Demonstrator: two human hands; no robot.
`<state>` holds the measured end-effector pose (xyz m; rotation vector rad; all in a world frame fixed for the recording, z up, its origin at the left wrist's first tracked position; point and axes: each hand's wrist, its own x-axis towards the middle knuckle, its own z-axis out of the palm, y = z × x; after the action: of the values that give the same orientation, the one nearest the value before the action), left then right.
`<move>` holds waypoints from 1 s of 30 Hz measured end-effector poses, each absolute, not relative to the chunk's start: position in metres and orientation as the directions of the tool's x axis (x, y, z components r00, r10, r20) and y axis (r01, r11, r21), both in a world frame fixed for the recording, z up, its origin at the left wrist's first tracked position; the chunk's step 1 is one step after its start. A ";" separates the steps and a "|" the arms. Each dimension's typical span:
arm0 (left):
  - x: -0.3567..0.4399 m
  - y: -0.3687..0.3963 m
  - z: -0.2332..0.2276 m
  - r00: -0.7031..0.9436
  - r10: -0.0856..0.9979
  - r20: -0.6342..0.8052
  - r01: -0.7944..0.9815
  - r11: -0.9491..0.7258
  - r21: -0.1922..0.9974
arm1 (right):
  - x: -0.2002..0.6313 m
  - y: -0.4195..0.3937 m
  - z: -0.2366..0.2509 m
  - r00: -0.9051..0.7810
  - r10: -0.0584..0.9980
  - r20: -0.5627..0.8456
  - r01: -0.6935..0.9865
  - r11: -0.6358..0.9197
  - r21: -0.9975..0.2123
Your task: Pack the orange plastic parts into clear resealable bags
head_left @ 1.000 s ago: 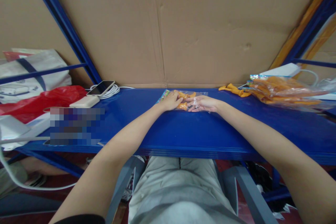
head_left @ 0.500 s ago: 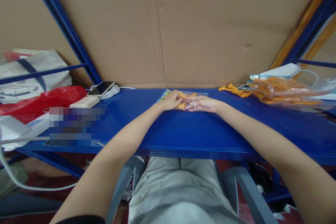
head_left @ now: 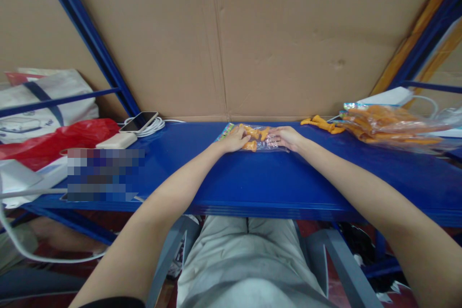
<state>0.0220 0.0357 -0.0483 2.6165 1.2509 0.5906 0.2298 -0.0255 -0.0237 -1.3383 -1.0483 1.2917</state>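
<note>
A clear plastic bag (head_left: 260,143) with a colourful printed end at its left lies flat on the blue table. Inside or under its film show orange pieces (head_left: 249,146), seemingly soft plastic; their exact kind is hard to make out. My left hand (head_left: 233,141) rests palm down on the bag's printed end, thumb and fingers apart around the orange pieces. At the opposite end, my right hand (head_left: 288,138) has its fingers stretched out toward the left, touching the bag's film. Whether those fingertips are in the bag or on top of it, I cannot tell.
Loose orange pieces (head_left: 322,124) lie to the right, beside a heap of filled clear bags (head_left: 390,125). On the left are a phone (head_left: 139,121) on a coiled white cable, a white power bank (head_left: 116,141) and a red plastic bag (head_left: 81,134). Cardboard (head_left: 231,33) stands behind the table.
My right hand has drawn back slightly and turned, leaving more of the bag and the orange pieces visible. My left hand has stayed on the printed end.
</note>
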 end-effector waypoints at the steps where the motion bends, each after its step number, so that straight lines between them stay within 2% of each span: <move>1: 0.022 0.036 -0.049 0.567 0.775 0.277 0.703 -0.631 0.327 | 0.231 -0.025 -0.024 0.090 0.980 -0.175 -0.050 -0.171 -0.984; 8: 0.021 0.039 -0.050 0.553 0.788 0.273 0.714 -0.616 0.333 | 0.231 -0.023 -0.027 0.072 0.982 -0.176 -0.038 -0.173 -0.984; 15: 0.011 0.045 -0.050 0.524 0.810 0.263 0.698 -0.585 0.412 | 0.232 -0.018 -0.034 -0.034 0.995 -0.099 -0.079 -0.101 -0.992; 19: 0.008 0.049 -0.049 0.471 0.852 0.229 0.745 -0.523 0.414 | 0.238 -0.011 -0.035 -0.007 0.999 -0.033 -0.028 -0.033 -0.999; 22: 0.005 0.053 -0.047 0.421 0.880 0.221 0.783 -0.475 0.401 | 0.255 -0.002 -0.031 0.105 0.989 0.105 0.129 0.092 -0.987; 25: -0.002 0.061 -0.048 0.390 0.889 0.239 0.787 -0.456 0.416 | 0.286 0.010 -0.024 0.250 0.918 0.307 0.409 0.187 -0.893; 28: -0.012 0.069 -0.050 0.363 0.895 0.260 0.788 -0.443 0.427 | 0.329 0.016 -0.023 0.294 0.811 0.505 0.742 0.140 -0.656; 30: -0.019 0.073 -0.051 0.341 0.901 0.268 0.799 -0.428 0.422 | 0.356 0.016 -0.027 0.298 0.763 0.574 0.878 0.018 -0.479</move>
<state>-0.0190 0.0725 -0.0510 2.3879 1.5408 0.6917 0.3562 0.0162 -0.0274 -1.7610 -1.4854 -0.1796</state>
